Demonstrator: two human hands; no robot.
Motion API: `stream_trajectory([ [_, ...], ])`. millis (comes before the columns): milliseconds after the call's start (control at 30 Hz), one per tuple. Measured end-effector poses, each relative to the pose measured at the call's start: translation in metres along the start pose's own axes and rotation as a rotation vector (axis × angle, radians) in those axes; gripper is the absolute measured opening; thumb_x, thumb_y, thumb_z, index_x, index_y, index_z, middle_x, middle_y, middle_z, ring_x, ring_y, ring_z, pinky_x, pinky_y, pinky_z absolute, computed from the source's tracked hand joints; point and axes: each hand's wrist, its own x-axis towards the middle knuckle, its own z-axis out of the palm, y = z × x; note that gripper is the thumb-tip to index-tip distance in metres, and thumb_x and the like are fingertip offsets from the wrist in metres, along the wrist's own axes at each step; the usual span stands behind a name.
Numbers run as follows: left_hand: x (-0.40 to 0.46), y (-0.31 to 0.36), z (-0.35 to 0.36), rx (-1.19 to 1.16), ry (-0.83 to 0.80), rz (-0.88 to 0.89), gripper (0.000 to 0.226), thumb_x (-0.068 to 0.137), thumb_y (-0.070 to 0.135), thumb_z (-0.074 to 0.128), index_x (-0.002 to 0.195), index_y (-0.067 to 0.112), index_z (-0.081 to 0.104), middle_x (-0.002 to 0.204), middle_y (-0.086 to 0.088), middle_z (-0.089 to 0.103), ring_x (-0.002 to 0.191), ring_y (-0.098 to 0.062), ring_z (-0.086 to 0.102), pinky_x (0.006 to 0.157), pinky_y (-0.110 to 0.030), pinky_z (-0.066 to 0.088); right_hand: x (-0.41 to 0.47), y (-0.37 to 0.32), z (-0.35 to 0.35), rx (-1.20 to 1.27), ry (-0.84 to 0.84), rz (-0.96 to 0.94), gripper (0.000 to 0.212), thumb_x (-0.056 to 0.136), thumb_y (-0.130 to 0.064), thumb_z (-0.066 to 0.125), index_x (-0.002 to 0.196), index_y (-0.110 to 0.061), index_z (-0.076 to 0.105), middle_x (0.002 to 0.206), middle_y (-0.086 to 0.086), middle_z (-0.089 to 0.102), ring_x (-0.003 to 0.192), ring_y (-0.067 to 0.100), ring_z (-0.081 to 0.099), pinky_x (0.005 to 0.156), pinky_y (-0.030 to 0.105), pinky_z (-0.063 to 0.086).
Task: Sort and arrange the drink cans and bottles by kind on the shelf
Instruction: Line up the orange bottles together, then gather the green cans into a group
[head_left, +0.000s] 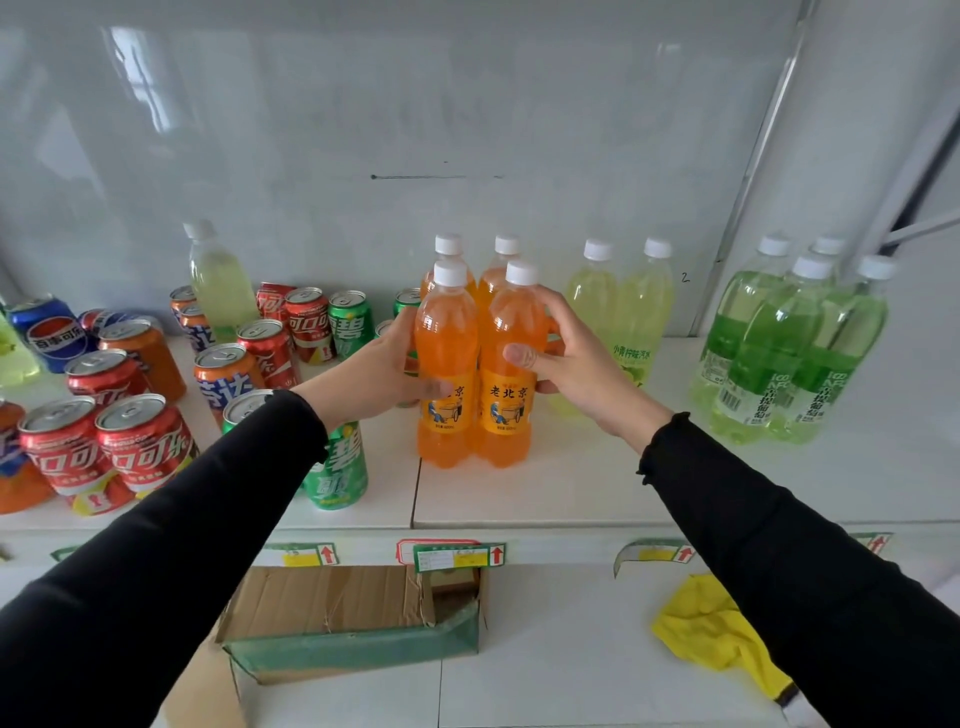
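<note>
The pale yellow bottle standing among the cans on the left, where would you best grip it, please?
Grip the pale yellow bottle at its upper body, coming from above: it stands upright and taller than the cans crowding its base, so only that part is clear.

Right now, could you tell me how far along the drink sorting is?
Done: green bottles and two pale yellow bottles stand grouped. In hand: left hand and right hand squeeze the four orange bottles together. Left: the mixed cans and a stray yellow bottle among them.

Green can (337, 467): top hidden behind left sleeve (218, 499).
Rear orange bottles (451, 260): mostly hidden behind front pair.
Orange can (15, 467), far left of the green can: cut by frame edge.
</note>
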Motion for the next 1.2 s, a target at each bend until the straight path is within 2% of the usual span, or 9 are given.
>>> stream_trajectory([
  [167, 0.0, -0.002, 0.002, -0.009, 0.005, 0.002, 0.091, 0.083, 0.03, 0.08, 0.15, 0.042, 0.019, 0.129, 0.01, 0.062, 0.111, -0.014, 0.066, 0.086, -0.043, 0.061, 0.0, -0.007, -0.004, 0.02, -0.06, 0.037, 0.081, 0.083, -0.049, 0.072, 0.151, -0.047, 0.029, 0.133, -0.019, 0.055, 0.108, 0.007, 0.067, 0.085, 0.035, 0.06],
  [267, -0.001, -0.001, 0.003, 0.016, 0.016, -0.003, 0.091, 0.083, 0.031, 0.08, 0.151, 0.039, 0.019, 0.13, 0.01, 0.062, 0.111, -0.012, 0.065, 0.088, -0.043, 0.06, -0.004, -0.008, -0.004, -0.019, -0.072, 0.032, 0.081, 0.084, -0.052, 0.072, 0.151, -0.051, 0.026, 0.144, -0.014, 0.051, 0.116, 0.011, 0.065, 0.091, 0.037, 0.058],
  [433, -0.009, 0.007, 0.004, 0.109, 0.175, -0.004, 0.09, 0.079, 0.03, 0.083, 0.15, 0.026, 0.028, 0.12, 0.013, 0.06, 0.105, -0.01, 0.063, 0.073, -0.02, 0.054, -0.019, 0.0, 0.003, -0.044, -0.028, 0.098, 0.097, 0.076, -0.05, 0.079, 0.155, -0.041, 0.023, 0.139, -0.009, 0.055, 0.124, 0.012, 0.058, 0.109, 0.046, 0.047],
  [567, -0.037, 0.012, 0.004, 0.136, 0.27, 0.014, 0.093, 0.075, 0.045, 0.083, 0.15, 0.034, 0.028, 0.138, 0.008, 0.056, 0.124, -0.014, 0.055, 0.101, -0.041, 0.051, -0.045, 0.01, 0.007, -0.136, 0.079, 0.087, 0.087, 0.085, -0.045, 0.076, 0.156, -0.036, 0.026, 0.142, -0.011, 0.052, 0.13, 0.009, 0.05, 0.111, 0.045, 0.043],
  [633, -0.059, 0.014, 0.009, 0.182, 0.338, 0.025, 0.085, 0.079, 0.048, 0.079, 0.149, 0.035, 0.032, 0.145, 0.009, 0.051, 0.128, -0.012, 0.051, 0.107, -0.042, 0.046, -0.061, 0.01, 0.007, -0.195, 0.173, 0.018, 0.082, 0.087, -0.047, 0.072, 0.155, -0.033, 0.029, 0.147, -0.011, 0.048, 0.134, 0.007, 0.045, 0.113, 0.042, 0.041],
  [867, -0.133, 0.005, 0.03, 0.233, 0.503, 0.052, 0.048, 0.088, 0.045, 0.069, 0.133, 0.037, 0.055, 0.126, 0.024, 0.051, 0.112, 0.0, 0.048, 0.086, -0.017, 0.036, -0.103, -0.016, 0.027, -0.292, 0.266, -0.243, 0.047, 0.095, -0.043, 0.063, 0.139, -0.029, 0.053, 0.137, -0.021, 0.053, 0.131, -0.002, 0.045, 0.107, 0.018, 0.036],
  [967, -0.145, -0.01, 0.019, 0.294, 0.552, 0.034, 0.045, 0.088, 0.043, 0.068, 0.131, 0.034, 0.057, 0.125, 0.018, 0.056, 0.115, -0.005, 0.051, 0.086, -0.022, 0.038, -0.102, -0.026, 0.055, -0.358, 0.191, -0.272, 0.041, 0.095, -0.04, 0.063, 0.134, -0.027, 0.059, 0.135, -0.017, 0.054, 0.13, 0.001, 0.045, 0.099, 0.002, 0.031],
  [1067, -0.155, -0.024, -0.003, 0.345, 0.592, 0.034, 0.045, 0.089, 0.04, 0.069, 0.132, 0.031, 0.058, 0.127, 0.021, 0.053, 0.116, -0.001, 0.045, 0.091, -0.023, 0.034, -0.095, -0.037, 0.086, -0.388, 0.143, -0.303, 0.037, 0.096, -0.041, 0.062, 0.131, -0.029, 0.061, 0.134, -0.02, 0.052, 0.13, 0.001, 0.044, 0.106, 0.016, 0.035],
  [1200, -0.166, -0.051, -0.044, 0.358, 0.606, 0.039, 0.043, 0.089, 0.04, 0.069, 0.129, 0.032, 0.059, 0.123, 0.022, 0.054, 0.114, -0.006, 0.051, 0.086, -0.026, 0.037, -0.081, -0.054, 0.128, -0.383, 0.14, -0.294, 0.035, 0.097, -0.038, 0.063, 0.13, -0.027, 0.062, 0.132, -0.019, 0.053, 0.13, 0.0, 0.044, 0.107, 0.011, 0.029],
])
